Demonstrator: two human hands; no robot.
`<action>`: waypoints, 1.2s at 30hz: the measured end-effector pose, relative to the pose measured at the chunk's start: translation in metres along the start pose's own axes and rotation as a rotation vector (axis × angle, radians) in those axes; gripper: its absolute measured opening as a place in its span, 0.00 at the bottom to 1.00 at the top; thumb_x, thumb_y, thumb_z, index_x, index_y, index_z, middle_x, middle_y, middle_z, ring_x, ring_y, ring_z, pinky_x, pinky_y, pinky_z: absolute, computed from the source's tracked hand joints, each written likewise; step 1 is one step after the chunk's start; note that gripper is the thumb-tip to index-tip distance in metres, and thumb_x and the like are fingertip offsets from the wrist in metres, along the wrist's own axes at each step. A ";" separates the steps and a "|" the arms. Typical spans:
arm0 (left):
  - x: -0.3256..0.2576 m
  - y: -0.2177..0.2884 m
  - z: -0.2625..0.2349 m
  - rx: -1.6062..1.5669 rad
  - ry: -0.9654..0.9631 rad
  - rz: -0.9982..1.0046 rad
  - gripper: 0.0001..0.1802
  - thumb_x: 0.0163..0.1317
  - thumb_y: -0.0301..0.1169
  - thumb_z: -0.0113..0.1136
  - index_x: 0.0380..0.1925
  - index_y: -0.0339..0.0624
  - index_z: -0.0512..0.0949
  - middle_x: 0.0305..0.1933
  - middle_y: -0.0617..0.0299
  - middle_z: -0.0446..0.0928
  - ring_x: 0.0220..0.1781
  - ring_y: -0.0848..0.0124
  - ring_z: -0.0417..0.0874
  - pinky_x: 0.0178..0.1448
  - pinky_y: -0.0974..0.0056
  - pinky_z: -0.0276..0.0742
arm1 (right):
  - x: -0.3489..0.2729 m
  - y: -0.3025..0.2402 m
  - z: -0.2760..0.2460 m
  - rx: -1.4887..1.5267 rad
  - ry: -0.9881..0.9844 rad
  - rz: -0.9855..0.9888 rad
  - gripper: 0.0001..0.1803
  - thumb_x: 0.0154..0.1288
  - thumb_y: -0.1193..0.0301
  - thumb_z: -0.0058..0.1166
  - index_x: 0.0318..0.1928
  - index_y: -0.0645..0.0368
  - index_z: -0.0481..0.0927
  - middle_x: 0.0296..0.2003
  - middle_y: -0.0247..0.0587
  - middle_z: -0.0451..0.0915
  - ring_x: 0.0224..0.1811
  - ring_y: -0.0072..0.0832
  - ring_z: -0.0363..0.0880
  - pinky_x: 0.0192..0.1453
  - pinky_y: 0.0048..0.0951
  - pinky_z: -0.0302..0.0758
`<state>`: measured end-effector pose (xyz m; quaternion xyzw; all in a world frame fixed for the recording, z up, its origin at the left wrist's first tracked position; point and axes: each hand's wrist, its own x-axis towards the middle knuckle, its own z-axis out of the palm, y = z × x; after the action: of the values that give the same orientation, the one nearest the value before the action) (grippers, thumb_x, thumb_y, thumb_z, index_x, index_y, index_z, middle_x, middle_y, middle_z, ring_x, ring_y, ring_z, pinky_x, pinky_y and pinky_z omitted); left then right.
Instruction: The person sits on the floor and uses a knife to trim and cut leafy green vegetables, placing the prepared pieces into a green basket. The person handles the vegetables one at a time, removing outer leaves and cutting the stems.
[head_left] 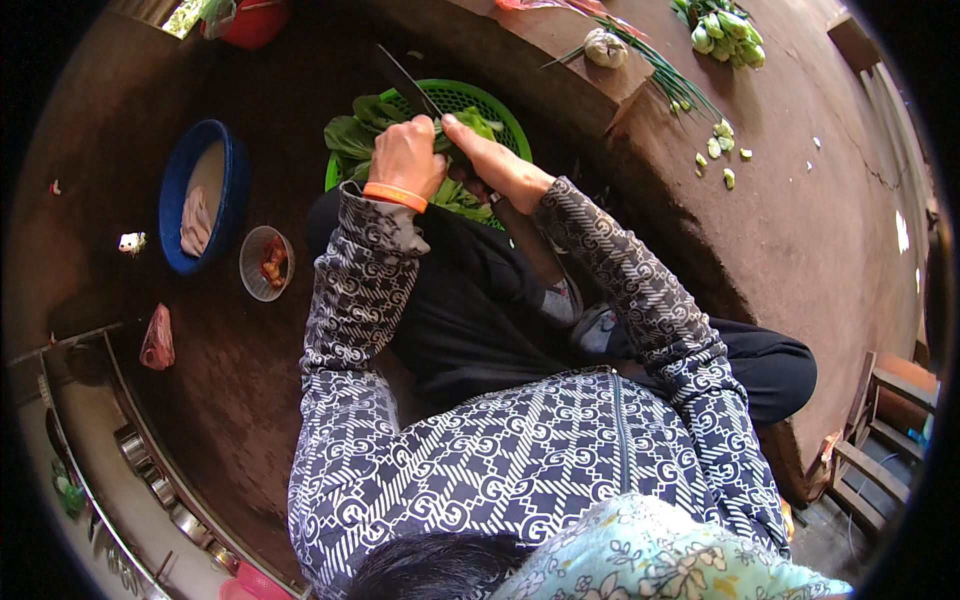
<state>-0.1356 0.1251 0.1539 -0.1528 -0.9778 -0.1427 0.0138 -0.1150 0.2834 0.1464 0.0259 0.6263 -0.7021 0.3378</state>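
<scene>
The fingers of a seated person's left hand [408, 160] curl inward beside a knife [410, 80], its blade slanting up past the knuckles; what they pinch is mostly hidden. The right hand [500, 170] meets it with its thumb stretched toward the blade; its other fingers are largely out of sight, their grip impossible to tell. Leafy greens [352, 140] lie under and around both hands, in and over a green mesh basket [516, 140] in front of the person. A wooden handle [535, 255], in line with the blade, slopes down toward the feet. An orange band [396, 195] circles the left wrist. To the left, on the floor [210, 400], a blue basin [239, 185] holds cloudy liquid and a pale piece [196, 222], just beside a clear bowl [254, 284] of reddish pieces [273, 262]. To the right, a ledge [760, 270] bears garlic [605, 47], thin green stalks [675, 88] and a bunch of greens [728, 38].
</scene>
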 end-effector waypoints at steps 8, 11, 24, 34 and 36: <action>0.004 -0.016 -0.005 0.017 -0.038 -0.066 0.18 0.52 0.34 0.63 0.43 0.40 0.83 0.37 0.42 0.84 0.43 0.44 0.85 0.51 0.47 0.81 | -0.021 0.001 -0.028 0.009 0.011 -0.026 0.37 0.72 0.31 0.32 0.62 0.42 0.76 0.31 0.30 0.72 0.23 0.16 0.61 0.27 0.21 0.61; 0.004 -0.021 -0.002 0.207 -0.117 -0.147 0.24 0.53 0.40 0.68 0.52 0.50 0.82 0.43 0.51 0.86 0.46 0.52 0.87 0.53 0.50 0.83 | -0.054 -0.009 -0.055 -0.129 0.211 -0.049 0.36 0.73 0.32 0.31 0.62 0.42 0.76 0.25 0.24 0.70 0.18 0.12 0.58 0.21 0.17 0.54; 0.058 -0.089 0.087 0.061 -0.813 0.523 0.28 0.61 0.46 0.68 0.58 0.46 0.80 0.60 0.51 0.79 0.61 0.50 0.79 0.63 0.48 0.77 | -0.287 0.006 -0.144 -0.244 0.558 -0.404 0.38 0.78 0.39 0.26 0.74 0.51 0.64 0.22 0.22 0.66 0.13 0.06 0.58 0.13 0.08 0.59; -0.033 -0.109 0.141 0.528 -0.767 0.293 0.39 0.63 0.47 0.66 0.73 0.57 0.63 0.76 0.50 0.59 0.67 0.48 0.73 0.56 0.44 0.82 | -0.281 0.023 -0.162 0.089 0.431 -0.641 0.40 0.79 0.41 0.25 0.77 0.55 0.52 0.24 0.28 0.69 0.13 0.09 0.65 0.16 0.06 0.70; -0.037 -0.108 0.132 0.459 -0.644 0.272 0.31 0.64 0.50 0.64 0.64 0.48 0.75 0.64 0.49 0.75 0.53 0.50 0.83 0.51 0.47 0.83 | -0.289 0.021 -0.163 0.166 0.433 -0.623 0.35 0.78 0.44 0.30 0.72 0.57 0.61 0.24 0.30 0.71 0.14 0.12 0.65 0.15 0.11 0.66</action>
<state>-0.1309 0.0533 -0.0047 -0.3105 -0.9095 0.1369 -0.2400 0.0550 0.5576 0.2261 0.0093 0.6018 -0.7978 -0.0347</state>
